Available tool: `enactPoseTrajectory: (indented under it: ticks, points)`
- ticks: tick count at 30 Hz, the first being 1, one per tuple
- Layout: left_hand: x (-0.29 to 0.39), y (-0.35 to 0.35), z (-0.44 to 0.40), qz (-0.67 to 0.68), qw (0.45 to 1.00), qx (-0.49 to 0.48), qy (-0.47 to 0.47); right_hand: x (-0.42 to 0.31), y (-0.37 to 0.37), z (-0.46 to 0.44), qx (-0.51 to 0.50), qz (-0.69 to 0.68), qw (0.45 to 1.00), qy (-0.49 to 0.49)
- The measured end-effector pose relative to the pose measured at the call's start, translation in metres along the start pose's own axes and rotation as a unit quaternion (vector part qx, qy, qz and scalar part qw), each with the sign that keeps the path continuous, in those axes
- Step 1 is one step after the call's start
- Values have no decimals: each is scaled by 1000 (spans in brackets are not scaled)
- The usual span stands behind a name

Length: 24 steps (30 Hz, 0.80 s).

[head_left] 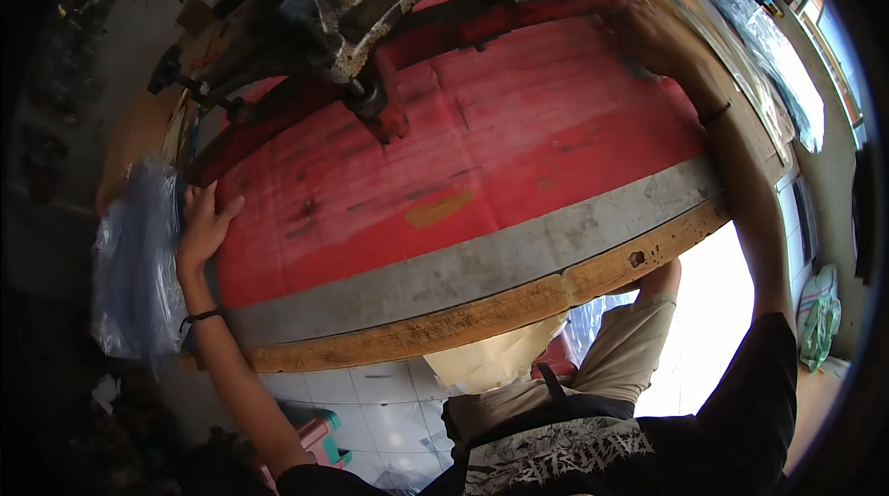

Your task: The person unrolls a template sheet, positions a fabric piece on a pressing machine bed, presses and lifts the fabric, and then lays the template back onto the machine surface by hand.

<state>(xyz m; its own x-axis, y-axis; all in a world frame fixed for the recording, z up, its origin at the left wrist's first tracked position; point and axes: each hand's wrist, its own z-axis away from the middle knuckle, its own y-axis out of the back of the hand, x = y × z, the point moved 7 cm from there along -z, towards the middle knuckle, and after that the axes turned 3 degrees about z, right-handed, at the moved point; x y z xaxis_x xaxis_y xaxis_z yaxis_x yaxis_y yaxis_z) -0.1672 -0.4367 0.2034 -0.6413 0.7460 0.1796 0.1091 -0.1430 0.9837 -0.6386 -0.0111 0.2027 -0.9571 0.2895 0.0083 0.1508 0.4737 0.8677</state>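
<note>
Nearest the body were a black printed shirt (556, 450) and beige shorts (597, 357), with pale floor tiles (380, 385) and a pink-and-green stool (319, 440) below to the left. Ahead stood the desk, its scuffed wooden front edge (398, 339) bowed by the lens, then a grey metal strip (463, 271) along it.

Beyond that strip lay the red sheet (370, 209), flat and creased, streaked with dark scuffs. Its long axis ran left to right across the wearer, climbing toward the right, and it lay between the two hands. The left hand (204, 227) was the nearer one, at the sheet's left edge, fingers extended and spread, thumb over the red, closed on nothing; the sheet stretched away to its right. A bundle of clear plastic (139, 264) lay just outside that wrist.

The right hand (653, 42) was farther off, at the sheet's far right corner; shadow and blur hid its fingers, so whether it gripped anything could not be told. Over the sheet hung a dark metal machine (338, 28), its spindle (366, 100) above the red. Farther right lay more clear plastic (769, 51).
</note>
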Motion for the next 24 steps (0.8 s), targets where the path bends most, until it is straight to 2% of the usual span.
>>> enactPoseTrajectory:
  ticks: [1,2,4,8,10,11,13,14,16,17,20,23,24]
  points:
    - [1,0,-1,-9,1000,7,7,5,-7,9,56,9,998,25]
    - [3,-1,-5,7,999,22,-37,4,-3,2,39,-31,998,-27]
    - [-2,0,-8,42,990,62,-119,1,12,-6,1,16,998,-57]
    - [10,7,-9,137,978,112,-110,-4,2,0,-19,81,991,-110]
    - [9,12,-7,216,959,162,-90,-2,31,-3,126,8,987,-102]
    - [6,11,-8,184,961,185,-93,-1,44,-7,196,-34,976,-91]
    - [0,10,-9,147,965,203,-77,1,16,-13,-62,18,989,-132]
    - [2,12,-9,142,968,195,-68,2,1,-1,-190,49,969,-152]
    - [3,13,-7,78,965,236,-80,6,-5,0,-191,69,968,-145]
    - [2,13,-9,87,966,230,-84,8,-7,-1,-192,81,968,-143]
    - [1,12,-11,87,973,196,-86,5,7,-5,-131,33,979,-155]
    - [-8,8,-15,57,984,151,-81,36,36,-1,144,-18,974,-174]
    - [-14,4,-20,70,982,151,-89,36,44,-3,154,-36,968,-195]
